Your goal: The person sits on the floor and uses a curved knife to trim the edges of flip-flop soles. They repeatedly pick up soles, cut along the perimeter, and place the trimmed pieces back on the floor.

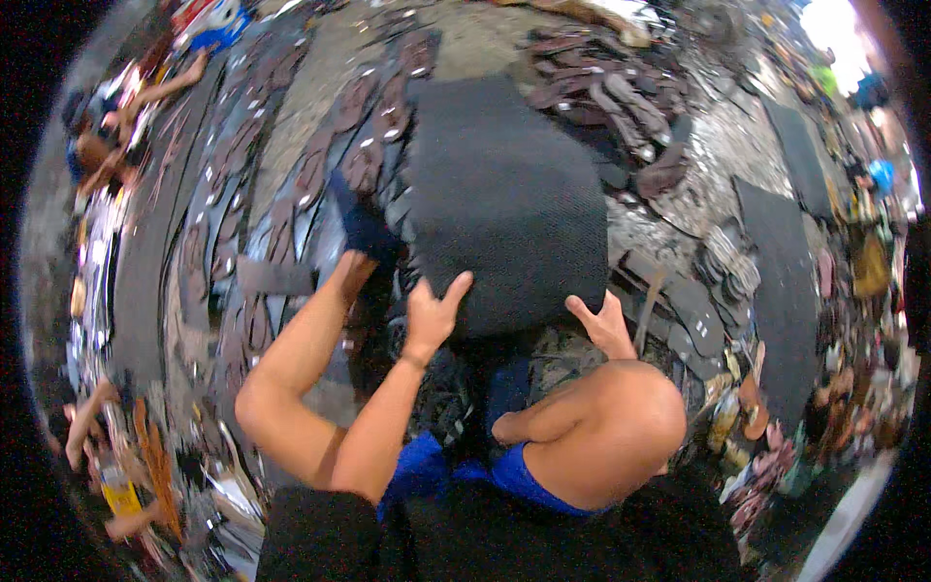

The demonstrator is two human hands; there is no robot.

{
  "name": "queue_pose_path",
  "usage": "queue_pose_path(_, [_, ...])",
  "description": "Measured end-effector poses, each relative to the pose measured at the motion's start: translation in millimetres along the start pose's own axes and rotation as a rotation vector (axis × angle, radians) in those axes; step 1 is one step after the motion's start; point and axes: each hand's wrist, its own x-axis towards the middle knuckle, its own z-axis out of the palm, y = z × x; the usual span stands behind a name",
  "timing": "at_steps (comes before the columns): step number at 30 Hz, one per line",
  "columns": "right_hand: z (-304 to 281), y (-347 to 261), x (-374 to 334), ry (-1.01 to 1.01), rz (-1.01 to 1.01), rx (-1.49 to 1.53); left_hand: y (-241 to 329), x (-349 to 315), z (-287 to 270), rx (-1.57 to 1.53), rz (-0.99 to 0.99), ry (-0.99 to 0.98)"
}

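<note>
A large black textured sheet (509, 194), like rubber, stretches out in front of me above the floor. Its left edge is ragged, with small notches or pieces along it. My left hand (433, 315) grips the near left corner, thumb on top and fingers hidden underneath. At the near right corner my right hand (603, 322) holds the sheet in the same way, its thumb on the upper face. Beyond the left edge, rows of dark brown shoe soles (364, 160) lie on the ground.
A heap of brown soles (611, 87) lies beyond the sheet at the right. Nearer, black sole pieces (693, 315) lie beside a wooden-handled tool (650, 306). Another dark sheet (781, 281) stretches along the right. Two people sit at the far left, one reaching toward long dark strips (155, 233).
</note>
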Motion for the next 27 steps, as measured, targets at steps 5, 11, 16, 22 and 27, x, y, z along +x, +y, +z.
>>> queue_pose_path(5, [16, 7, 35, 0.201, 0.078, -0.227, -22, -4, 4, -0.117, -0.111, 0.102])
queue_pose_path(11, [35, 10, 65, 0.169, 0.069, -0.14, -63, -11, 6, -0.026, -0.169, -0.004])
queue_pose_path(16, [25, -22, 88, 0.255, 0.163, -0.044, -2, 43, 18, -0.117, -0.046, -0.108])
queue_pose_path(22, [-22, 27, -1, 0.771, -0.017, -0.379, 209, 156, 48, 0.577, 0.58, -0.308])
queue_pose_path(27, [-39, 115, -113, 0.696, 0.378, -0.666, 303, 203, 123, 1.005, 1.45, -0.417])
